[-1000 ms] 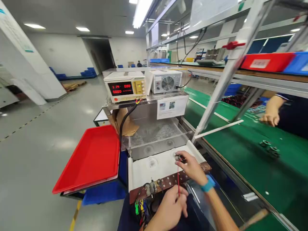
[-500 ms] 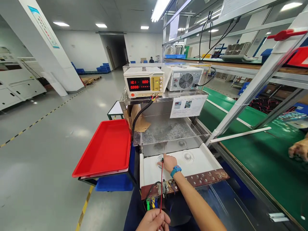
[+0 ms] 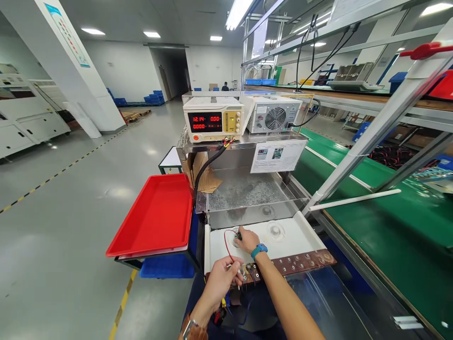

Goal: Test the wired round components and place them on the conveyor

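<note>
Beyond the white surface [image 3: 297, 236], edged by a brown studded strip [image 3: 300, 265], stands a lit power supply [image 3: 213, 121]. We see a small dark-green component [image 3: 238, 235] at the left round disc [image 3: 231, 240], its thin red wire [image 3: 225, 242] arching toward us. Our right hand [image 3: 249, 240], fingers nearly closed, grips the component; our left hand [image 3: 222, 277], thumb and fingers pinched, holds the wire.

The wire [image 3: 225, 241] and tray [image 3: 159, 212] are red, the wristband [image 3: 259, 250] blue, the floor tape [image 3: 123, 304] striped yellow and black.
</note>
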{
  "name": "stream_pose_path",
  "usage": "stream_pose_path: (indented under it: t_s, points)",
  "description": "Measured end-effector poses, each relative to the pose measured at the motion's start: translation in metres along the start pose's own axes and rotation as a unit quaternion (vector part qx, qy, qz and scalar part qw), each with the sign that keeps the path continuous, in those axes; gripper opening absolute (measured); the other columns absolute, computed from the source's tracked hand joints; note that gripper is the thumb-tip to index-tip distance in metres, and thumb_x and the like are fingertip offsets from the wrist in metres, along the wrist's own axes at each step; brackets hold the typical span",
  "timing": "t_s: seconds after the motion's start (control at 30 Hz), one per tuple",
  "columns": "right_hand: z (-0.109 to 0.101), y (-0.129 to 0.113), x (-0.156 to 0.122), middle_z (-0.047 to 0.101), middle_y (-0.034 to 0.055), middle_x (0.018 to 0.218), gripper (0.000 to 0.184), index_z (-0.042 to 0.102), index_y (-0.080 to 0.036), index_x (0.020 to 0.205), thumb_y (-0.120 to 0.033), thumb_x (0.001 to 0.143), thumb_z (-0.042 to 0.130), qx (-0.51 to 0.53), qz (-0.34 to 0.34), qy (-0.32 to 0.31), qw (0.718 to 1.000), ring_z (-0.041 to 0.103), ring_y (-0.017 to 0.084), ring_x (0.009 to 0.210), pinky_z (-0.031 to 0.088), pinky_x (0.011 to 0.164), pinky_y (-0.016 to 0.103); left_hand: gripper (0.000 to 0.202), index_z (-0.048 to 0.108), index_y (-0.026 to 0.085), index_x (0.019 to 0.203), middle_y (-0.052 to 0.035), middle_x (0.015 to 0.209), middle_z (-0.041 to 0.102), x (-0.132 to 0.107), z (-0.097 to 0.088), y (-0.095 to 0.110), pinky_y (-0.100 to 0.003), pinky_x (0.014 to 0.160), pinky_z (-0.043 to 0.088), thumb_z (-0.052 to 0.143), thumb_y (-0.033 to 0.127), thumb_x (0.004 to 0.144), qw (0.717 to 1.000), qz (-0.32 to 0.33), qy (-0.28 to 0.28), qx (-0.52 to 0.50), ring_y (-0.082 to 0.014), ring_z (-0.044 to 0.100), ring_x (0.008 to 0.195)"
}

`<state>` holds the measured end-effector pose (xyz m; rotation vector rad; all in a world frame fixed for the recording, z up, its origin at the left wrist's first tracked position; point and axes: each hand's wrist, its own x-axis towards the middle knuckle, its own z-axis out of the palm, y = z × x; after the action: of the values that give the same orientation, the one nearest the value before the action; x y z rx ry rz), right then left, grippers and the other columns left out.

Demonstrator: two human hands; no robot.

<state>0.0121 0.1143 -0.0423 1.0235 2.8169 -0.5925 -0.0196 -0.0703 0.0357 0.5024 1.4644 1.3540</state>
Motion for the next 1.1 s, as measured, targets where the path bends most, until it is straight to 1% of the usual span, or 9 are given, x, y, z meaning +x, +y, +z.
stream_pose_path:
  t_s: [0.1,0.17,0.23,0.33,0.5,0.6,0.7,0.83,1.1]
  points:
    - [0.004,0.003,0.006,0.068,0.0098,0.100,0.039,0.054,-0.020,0.111,-0.045,0.082,0.058,0.030,0.021,-0.010,0.999,0.064,0.025,0.094,0.037,0.070,0.029,0.063,0.063,0.010,0.099,-0.0037,0.064,0.062,0.019,-0.001,0.004,-0.024,0.055,0.041,0.066,0.064,0.067,0.998,0.003,0.039,0.047,-0.0132,0.056,0.056]
    - [0.009,0.006,0.010,0.068,0.0087,0.099,0.041,0.054,-0.020,0.111,-0.047,0.081,0.059,0.049,0.022,-0.012,0.998,0.063,0.024,0.093,0.036,0.070,0.028,0.052,0.066,0.011,0.092,-0.0052,0.070,0.064,0.032,0.001,0.003,-0.025,0.058,0.041,0.063,0.058,0.070,0.992,0.045,0.063,0.097,-0.0151,0.056,0.063]
    - [0.012,0.008,0.012,0.068,0.0087,0.098,0.041,0.054,-0.020,0.111,-0.046,0.080,0.059,0.055,0.022,-0.010,0.998,0.063,0.024,0.092,0.036,0.070,0.028,0.042,0.068,0.012,0.085,-0.0067,0.076,0.066,0.043,0.005,-0.002,-0.027,0.065,0.042,0.059,0.051,0.072,0.981,0.090,0.079,0.153,-0.0172,0.057,0.070]
    - [0.010,0.008,0.012,0.068,0.0102,0.098,0.040,0.055,-0.019,0.111,-0.044,0.081,0.057,0.044,0.024,-0.006,0.999,0.064,0.024,0.092,0.036,0.070,0.029,0.034,0.070,0.013,0.083,-0.0076,0.081,0.070,0.056,0.013,-0.013,-0.030,0.073,0.043,0.054,0.042,0.076,0.966,0.114,0.070,0.221,-0.0196,0.060,0.076]
    - [0.005,0.008,0.011,0.068,0.0108,0.100,0.041,0.055,-0.018,0.111,-0.045,0.081,0.057,0.036,0.023,-0.014,0.999,0.064,0.024,0.093,0.037,0.071,0.029,0.026,0.071,0.016,0.084,-0.0058,0.083,0.072,0.064,0.019,-0.030,-0.030,0.077,0.043,0.053,0.033,0.079,0.944,0.117,0.071,0.301,-0.0200,0.062,0.078]
    - [0.008,0.011,0.012,0.068,0.0103,0.100,0.042,0.055,-0.018,0.112,-0.046,0.080,0.058,0.040,0.019,-0.007,0.999,0.063,0.024,0.092,0.037,0.071,0.029,0.024,0.070,0.016,0.083,-0.0052,0.083,0.071,0.066,0.016,-0.034,-0.029,0.076,0.042,0.053,0.033,0.079,0.944,0.120,0.078,0.296,-0.0197,0.061,0.079]
    - [0.011,0.014,0.014,0.068,0.0087,0.099,0.040,0.056,-0.020,0.111,-0.045,0.079,0.060,0.045,0.010,0.000,0.999,0.064,0.024,0.091,0.036,0.070,0.029,0.026,0.068,0.015,0.079,-0.0054,0.077,0.069,0.068,0.013,-0.036,-0.027,0.071,0.041,0.053,0.036,0.080,0.951,0.120,0.090,0.271,-0.0181,0.059,0.073]
    - [0.011,0.014,0.014,0.069,0.0065,0.098,0.036,0.057,-0.023,0.110,-0.043,0.080,0.059,0.048,0.003,-0.004,0.999,0.064,0.023,0.091,0.035,0.068,0.028,0.029,0.067,0.014,0.080,-0.0047,0.073,0.066,0.071,0.012,-0.040,-0.025,0.066,0.040,0.051,0.039,0.081,0.955,0.115,0.089,0.260,-0.0166,0.057,0.069]
    - [0.015,0.015,0.016,0.068,0.0085,0.097,0.039,0.056,-0.021,0.111,-0.046,0.080,0.057,0.042,0.011,-0.001,0.999,0.063,0.023,0.090,0.036,0.069,0.028,0.023,0.070,0.016,0.083,-0.0038,0.078,0.070,0.072,0.014,-0.044,-0.026,0.068,0.040,0.056,0.033,0.077,0.950,0.093,0.082,0.286,-0.0177,0.060,0.074]
